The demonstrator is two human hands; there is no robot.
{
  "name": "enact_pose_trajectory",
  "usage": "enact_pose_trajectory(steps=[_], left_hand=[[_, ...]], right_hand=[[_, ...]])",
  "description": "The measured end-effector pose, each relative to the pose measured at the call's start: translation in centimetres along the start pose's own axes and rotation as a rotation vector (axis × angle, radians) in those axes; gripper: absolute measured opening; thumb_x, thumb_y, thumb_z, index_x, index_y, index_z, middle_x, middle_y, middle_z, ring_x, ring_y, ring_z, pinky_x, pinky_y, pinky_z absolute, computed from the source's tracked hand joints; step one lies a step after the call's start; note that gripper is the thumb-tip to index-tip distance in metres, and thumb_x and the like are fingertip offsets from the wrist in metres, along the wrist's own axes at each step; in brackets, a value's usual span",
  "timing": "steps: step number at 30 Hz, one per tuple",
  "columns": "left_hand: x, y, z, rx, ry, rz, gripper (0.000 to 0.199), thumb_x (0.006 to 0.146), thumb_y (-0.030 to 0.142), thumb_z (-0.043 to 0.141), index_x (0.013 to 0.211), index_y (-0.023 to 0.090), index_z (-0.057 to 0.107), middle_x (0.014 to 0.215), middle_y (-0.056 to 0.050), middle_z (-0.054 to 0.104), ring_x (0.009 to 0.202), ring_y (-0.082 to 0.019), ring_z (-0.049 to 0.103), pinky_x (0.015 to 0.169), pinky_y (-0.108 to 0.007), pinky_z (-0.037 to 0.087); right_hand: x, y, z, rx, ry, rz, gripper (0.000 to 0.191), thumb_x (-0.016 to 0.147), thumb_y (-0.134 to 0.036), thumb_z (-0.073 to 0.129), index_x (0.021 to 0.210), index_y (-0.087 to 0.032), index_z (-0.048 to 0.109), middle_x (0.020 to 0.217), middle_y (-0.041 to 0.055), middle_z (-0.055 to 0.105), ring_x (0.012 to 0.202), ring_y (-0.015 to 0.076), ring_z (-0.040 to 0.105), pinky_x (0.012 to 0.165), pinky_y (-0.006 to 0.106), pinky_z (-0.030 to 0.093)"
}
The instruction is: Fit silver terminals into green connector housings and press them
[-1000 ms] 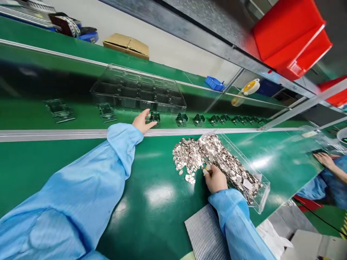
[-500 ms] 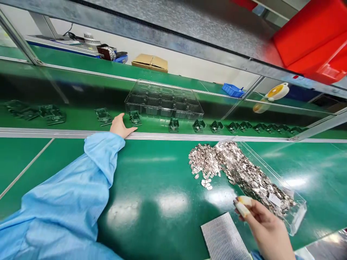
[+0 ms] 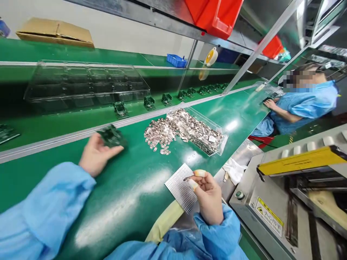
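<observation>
Between the fingers and thumb of my left hand [image 3: 95,153] is a green circuit board [image 3: 111,135], blurred, just above the bench. My right hand [image 3: 208,193] wears pale finger covers and pinches a small dark piece [image 3: 187,178] over a ridged silver plate [image 3: 182,187]. A pile of small metal parts [image 3: 159,133] lies on the green bench, beside a clear tray [image 3: 222,144] filled with more of them. More green boards [image 3: 149,103] stand in a row behind the metal rail.
A clear compartment tray [image 3: 89,81] lies behind the rail. On the right stands a machine [image 3: 260,187] with a yellow bar. Another person in blue [image 3: 306,104] sits farther back. Red bins [image 3: 214,18] hang over the shelf edge.
The view has swung right. My left hand has taken hold of a board and brought it from behind the rail to the near side. My right hand is now over the ridged plate.
</observation>
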State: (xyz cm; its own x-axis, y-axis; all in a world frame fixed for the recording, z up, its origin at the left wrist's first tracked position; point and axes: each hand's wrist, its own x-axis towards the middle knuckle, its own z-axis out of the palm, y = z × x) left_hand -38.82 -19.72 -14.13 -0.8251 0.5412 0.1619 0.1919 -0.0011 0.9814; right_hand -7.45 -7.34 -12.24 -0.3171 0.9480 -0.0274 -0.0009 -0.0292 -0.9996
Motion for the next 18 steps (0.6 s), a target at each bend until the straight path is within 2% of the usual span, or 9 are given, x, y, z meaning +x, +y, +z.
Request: enact_pose_trajectory(steps=[2,3,4,6,7,11,14,18], left_hand=[[-4.7,0.8,4.6,-0.088,-0.196,-0.052,0.056,0.056,0.036,0.086,0.098,0.019,0.053,0.090,0.000,0.070,0.081,-0.018,0.069,0.074,-0.033,0.062],[-6.7,1.2,6.6,-0.224,-0.387,-0.152,0.056,0.059,0.030,0.086,0.102,0.020,0.051,0.086,0.000,0.070,0.074,-0.017,0.070,0.069,-0.032,0.062],[-8.5,1.6,8.4,-0.355,-0.500,-0.221,0.059,0.061,0.026,0.086,0.106,0.021,0.049,0.087,0.000,0.070,0.071,-0.016,0.070,0.067,-0.031,0.061],[-11.3,2.5,11.1,-0.570,-0.632,-0.290,0.061,0.063,0.019,0.085,0.111,0.023,0.048,0.090,0.000,0.068,0.070,-0.013,0.069,0.066,-0.027,0.059],[-12.3,2.9,12.0,-0.631,-0.661,-0.294,0.059,0.065,0.016,0.084,0.112,0.023,0.049,0.092,0.000,0.068,0.072,-0.012,0.069,0.067,-0.024,0.058],[-14.7,3.9,13.6,-0.674,-0.744,-0.262,0.044,0.076,0.013,0.076,0.113,0.025,0.054,0.098,0.000,0.067,0.085,-0.011,0.068,0.076,-0.019,0.055],[-15.2,3.9,13.6,-0.658,-0.777,-0.235,0.042,0.081,0.012,0.071,0.116,0.027,0.054,0.100,0.000,0.066,0.086,-0.009,0.066,0.078,-0.017,0.054],[-15.3,3.4,13.4,-0.648,-0.814,-0.210,0.042,0.084,0.012,0.069,0.119,0.029,0.052,0.098,0.001,0.064,0.081,-0.006,0.065,0.074,-0.014,0.053]], right_hand=[[-0.5,0.0,-0.3,0.017,-0.023,-0.016,0.027,0.065,-0.028,0.081,0.085,-0.019,0.067,0.071,0.0024,0.071,0.067,0.0157,0.066,0.064,0.026,0.054],[-0.8,0.0,-0.6,0.028,-0.030,-0.031,0.026,0.066,-0.027,0.081,0.087,-0.019,0.067,0.072,0.0024,0.072,0.068,0.0154,0.067,0.064,0.025,0.053],[-1.1,0.0,-1.0,0.044,-0.027,-0.050,0.026,0.068,-0.026,0.080,0.089,-0.020,0.067,0.073,0.0021,0.072,0.068,0.0149,0.067,0.064,0.025,0.053],[-1.9,0.0,-1.6,0.075,-0.005,-0.096,0.024,0.072,-0.025,0.078,0.093,-0.021,0.066,0.074,0.0010,0.071,0.069,0.0140,0.066,0.065,0.024,0.053],[-2.4,0.0,-1.9,0.079,0.009,-0.121,0.023,0.073,-0.024,0.077,0.093,-0.021,0.066,0.075,0.0006,0.071,0.069,0.0136,0.066,0.066,0.024,0.052],[-4.4,0.2,-2.3,-0.002,0.082,-0.211,0.026,0.075,-0.018,0.073,0.098,-0.022,0.062,0.077,-0.0006,0.071,0.069,0.0137,0.064,0.067,0.026,0.050],[-5.2,0.7,-1.8,-0.083,0.126,-0.249,0.028,0.074,-0.016,0.071,0.099,-0.023,0.059,0.076,-0.0018,0.071,0.072,0.0156,0.064,0.071,0.029,0.048],[-5.5,1.6,-1.1,-0.141,0.118,-0.236,0.025,0.072,-0.015,0.070,0.092,-0.023,0.057,0.077,-0.0024,0.070,0.073,0.0165,0.063,0.071,0.030,0.046]])
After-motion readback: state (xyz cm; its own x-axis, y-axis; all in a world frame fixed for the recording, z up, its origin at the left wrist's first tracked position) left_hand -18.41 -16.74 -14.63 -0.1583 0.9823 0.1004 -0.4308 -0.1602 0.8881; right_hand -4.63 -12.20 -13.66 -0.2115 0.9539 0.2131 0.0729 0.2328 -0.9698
